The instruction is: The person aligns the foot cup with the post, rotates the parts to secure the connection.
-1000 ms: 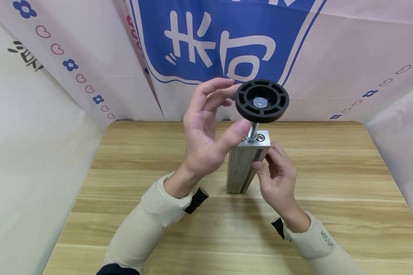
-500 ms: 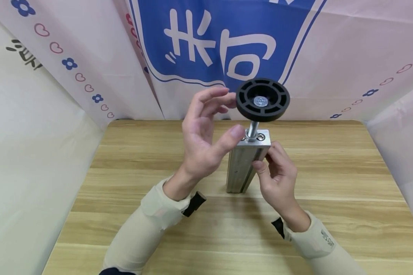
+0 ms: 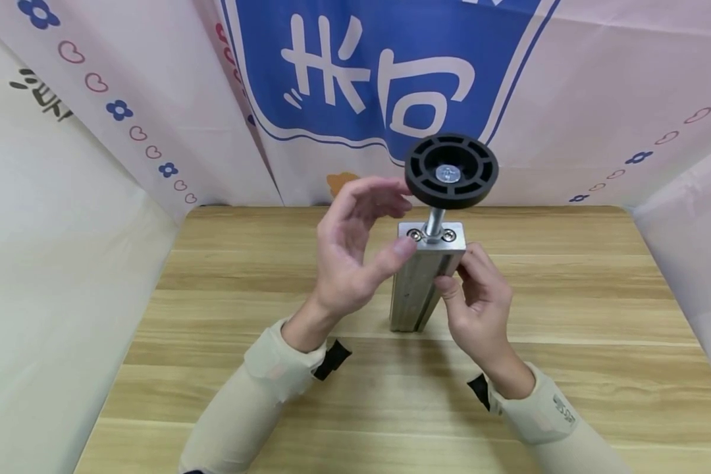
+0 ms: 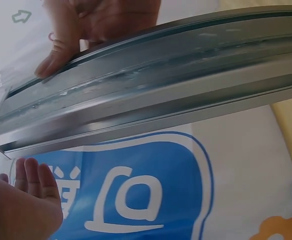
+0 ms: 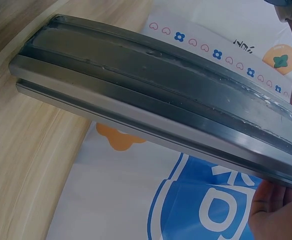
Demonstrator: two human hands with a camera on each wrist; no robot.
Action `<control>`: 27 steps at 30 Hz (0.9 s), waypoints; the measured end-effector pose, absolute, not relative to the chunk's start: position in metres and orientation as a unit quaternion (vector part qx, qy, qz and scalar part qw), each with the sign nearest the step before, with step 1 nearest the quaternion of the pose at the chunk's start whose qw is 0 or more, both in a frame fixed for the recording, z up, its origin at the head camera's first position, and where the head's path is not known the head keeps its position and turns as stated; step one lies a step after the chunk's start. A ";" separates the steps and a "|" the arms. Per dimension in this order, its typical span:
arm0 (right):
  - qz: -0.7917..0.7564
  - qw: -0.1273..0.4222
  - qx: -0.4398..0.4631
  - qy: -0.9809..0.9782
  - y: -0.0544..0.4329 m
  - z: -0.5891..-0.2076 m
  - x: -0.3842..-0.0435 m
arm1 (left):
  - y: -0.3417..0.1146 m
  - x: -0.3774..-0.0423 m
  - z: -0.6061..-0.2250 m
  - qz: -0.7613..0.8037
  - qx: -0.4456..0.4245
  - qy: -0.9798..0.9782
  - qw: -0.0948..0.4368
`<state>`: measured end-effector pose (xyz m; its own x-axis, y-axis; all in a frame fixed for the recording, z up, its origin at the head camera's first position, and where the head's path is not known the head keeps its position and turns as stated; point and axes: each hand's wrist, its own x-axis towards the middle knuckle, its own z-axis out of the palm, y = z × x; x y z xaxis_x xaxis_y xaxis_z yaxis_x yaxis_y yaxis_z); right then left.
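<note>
An aluminium profile (image 3: pixel 417 283) stands upright on the table, grooved along its sides. Its metal end plate (image 3: pixel 407 230) carries two screws and a threaded bolt (image 3: pixel 435 224), topped by a round black levelling foot (image 3: pixel 429 197). My right hand (image 3: pixel 482 309) grips the profile's right side near the top; in the left wrist view its thumb (image 4: pixel 56 61) lies along the metal. My left hand (image 3: pixel 349 257) is loosely curved left of the foot and bolt, thumb by the plate's near left corner. Whether its fingertips touch the foot's rim, I cannot tell.
The wooden table (image 3: pixel 213 329) ends at a white cloth backdrop (image 3: pixel 598 99) with a blue printed sign (image 3: pixel 355 122). White cloth (image 3: pixel 53 230) also hangs on the left. Both wrists wear light bands with black mounts (image 3: pixel 334 359).
My left hand's fingers have come down from beside the foot's upper edge, and its thumb has drawn left, away from the bolt. The right hand and the profile stay put.
</note>
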<state>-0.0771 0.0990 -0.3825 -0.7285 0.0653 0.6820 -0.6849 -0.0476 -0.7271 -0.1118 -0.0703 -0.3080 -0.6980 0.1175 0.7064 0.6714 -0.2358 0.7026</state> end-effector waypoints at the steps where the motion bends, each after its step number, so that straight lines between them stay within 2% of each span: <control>1: 0.682 0.275 0.245 -0.632 0.099 -0.383 -0.077 | -0.071 -0.111 -0.310 -0.712 -0.335 -0.587 0.192; 12: 0.682 0.272 0.243 -0.633 0.099 -0.383 -0.077 | -0.075 -0.103 -0.330 -0.732 -0.319 -0.580 0.158; 27: 0.675 0.275 0.245 -0.640 0.099 -0.384 -0.077 | -0.077 -0.101 -0.339 -0.724 -0.314 -0.592 0.161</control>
<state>-0.0768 0.0989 -0.3837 -0.7293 0.0581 0.6817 -0.6839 -0.0309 -0.7290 -0.1006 -0.0770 -0.3385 -0.7510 0.1385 0.6456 0.6054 -0.2460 0.7569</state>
